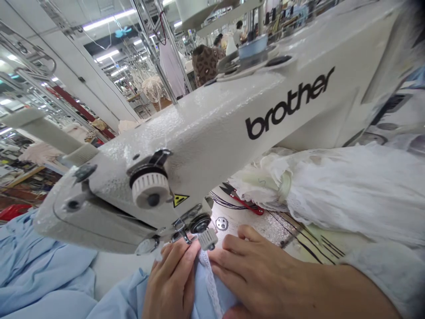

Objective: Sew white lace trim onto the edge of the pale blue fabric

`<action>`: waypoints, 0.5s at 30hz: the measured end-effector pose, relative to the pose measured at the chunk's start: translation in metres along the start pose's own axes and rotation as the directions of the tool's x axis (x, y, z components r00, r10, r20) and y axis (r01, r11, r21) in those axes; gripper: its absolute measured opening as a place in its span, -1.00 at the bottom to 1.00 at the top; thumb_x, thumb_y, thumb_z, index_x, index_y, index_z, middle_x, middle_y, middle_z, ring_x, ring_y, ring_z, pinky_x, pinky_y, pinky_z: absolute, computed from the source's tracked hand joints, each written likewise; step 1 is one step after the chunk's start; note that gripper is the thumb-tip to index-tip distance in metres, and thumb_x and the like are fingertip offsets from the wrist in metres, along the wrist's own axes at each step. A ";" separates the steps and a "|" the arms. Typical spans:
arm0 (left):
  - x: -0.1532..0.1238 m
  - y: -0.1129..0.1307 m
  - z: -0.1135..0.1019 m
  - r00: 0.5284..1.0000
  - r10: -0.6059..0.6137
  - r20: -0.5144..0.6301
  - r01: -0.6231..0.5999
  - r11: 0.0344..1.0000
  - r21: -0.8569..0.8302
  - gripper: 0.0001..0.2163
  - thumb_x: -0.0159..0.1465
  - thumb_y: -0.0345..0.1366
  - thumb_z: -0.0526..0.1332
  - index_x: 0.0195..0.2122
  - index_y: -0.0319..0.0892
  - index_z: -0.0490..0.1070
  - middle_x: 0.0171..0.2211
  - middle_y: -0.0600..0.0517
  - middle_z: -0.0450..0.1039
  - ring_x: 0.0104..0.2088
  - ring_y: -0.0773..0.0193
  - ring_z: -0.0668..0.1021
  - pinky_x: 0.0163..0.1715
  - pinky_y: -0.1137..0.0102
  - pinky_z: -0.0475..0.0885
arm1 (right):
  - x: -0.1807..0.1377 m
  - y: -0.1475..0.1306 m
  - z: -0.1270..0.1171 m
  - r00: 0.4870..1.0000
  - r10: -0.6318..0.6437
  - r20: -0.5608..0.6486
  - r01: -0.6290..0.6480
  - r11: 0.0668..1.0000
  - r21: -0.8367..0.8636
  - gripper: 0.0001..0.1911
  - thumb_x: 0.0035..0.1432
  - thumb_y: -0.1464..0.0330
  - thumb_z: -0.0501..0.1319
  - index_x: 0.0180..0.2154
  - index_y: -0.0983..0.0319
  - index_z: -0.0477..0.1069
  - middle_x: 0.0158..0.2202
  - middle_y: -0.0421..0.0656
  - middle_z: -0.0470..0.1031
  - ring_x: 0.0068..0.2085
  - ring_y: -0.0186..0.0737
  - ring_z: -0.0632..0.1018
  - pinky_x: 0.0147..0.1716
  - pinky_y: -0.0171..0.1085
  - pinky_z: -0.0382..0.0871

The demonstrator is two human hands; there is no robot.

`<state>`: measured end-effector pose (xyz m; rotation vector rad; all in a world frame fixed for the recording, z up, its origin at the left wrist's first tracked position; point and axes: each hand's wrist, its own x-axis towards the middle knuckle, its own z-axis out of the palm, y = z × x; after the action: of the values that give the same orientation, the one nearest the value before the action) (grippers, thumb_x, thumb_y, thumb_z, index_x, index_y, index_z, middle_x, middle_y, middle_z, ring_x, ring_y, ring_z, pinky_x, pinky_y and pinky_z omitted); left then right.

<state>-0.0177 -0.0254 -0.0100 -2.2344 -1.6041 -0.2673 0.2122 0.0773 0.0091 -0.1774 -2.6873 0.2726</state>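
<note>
Clearly "brother" (291, 104) on sewing machine (199, 146) above blue fabric (199, 294).

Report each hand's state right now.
Left hand: fingers together, on light-blue fabric; grip cannot be told.
Right hand: fingers bent, beside narrow white lace strip; grip cannot be told.

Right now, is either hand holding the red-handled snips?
No, the red-handled snips lie apart from the left hand and right hand, both resting on the light blue fabric.
</note>
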 end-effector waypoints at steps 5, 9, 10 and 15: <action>0.006 0.002 0.000 0.999 -0.038 -0.020 0.037 0.999 -0.037 -0.70 0.31 -0.42 0.08 0.06 -0.14 0.36 -0.04 0.00 0.51 -0.03 0.27 0.53 -0.17 0.45 0.49 | 0.000 0.001 0.007 1.000 -0.003 -0.001 0.003 1.000 0.006 -0.53 0.34 0.09 0.08 -0.04 0.36 0.45 -0.18 -0.09 0.54 -0.15 -0.09 0.45 -0.12 -0.09 0.21; 0.007 0.005 0.002 0.994 -0.096 -0.060 0.089 0.990 -0.109 -0.72 0.32 -0.44 0.07 0.01 -0.10 0.39 -0.08 0.04 0.53 -0.05 0.32 0.54 -0.14 0.50 0.47 | 0.003 0.002 0.013 0.999 0.025 0.028 -0.026 0.999 0.040 -0.49 0.26 0.04 0.16 -0.03 0.35 0.44 -0.19 -0.11 0.54 -0.15 -0.09 0.43 -0.08 -0.09 0.19; 0.007 0.005 0.001 0.993 -0.095 -0.067 0.087 0.989 -0.119 -0.73 0.32 -0.44 0.08 0.01 -0.10 0.39 -0.10 0.04 0.53 -0.06 0.33 0.54 -0.14 0.51 0.47 | 0.003 0.003 0.013 0.999 0.026 0.035 -0.028 0.998 0.051 -0.50 0.27 0.05 0.16 -0.02 0.35 0.43 -0.18 -0.12 0.54 -0.15 -0.09 0.42 -0.09 -0.09 0.19; 0.018 -0.001 -0.005 0.994 -0.095 -0.050 0.086 0.984 -0.159 -0.76 0.33 -0.38 0.11 0.01 -0.11 0.39 -0.13 0.06 0.55 -0.11 0.35 0.56 -0.13 0.51 0.46 | 0.003 0.005 0.011 0.998 -0.005 0.064 -0.001 0.996 0.088 -0.49 0.28 0.04 0.14 -0.03 0.36 0.42 -0.11 -0.08 0.50 -0.14 -0.09 0.39 -0.10 -0.10 0.17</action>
<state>-0.0127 -0.0117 0.0008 -2.2477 -1.7097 -0.4941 0.2053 0.0805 -0.0006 -0.1413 -2.7325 0.4012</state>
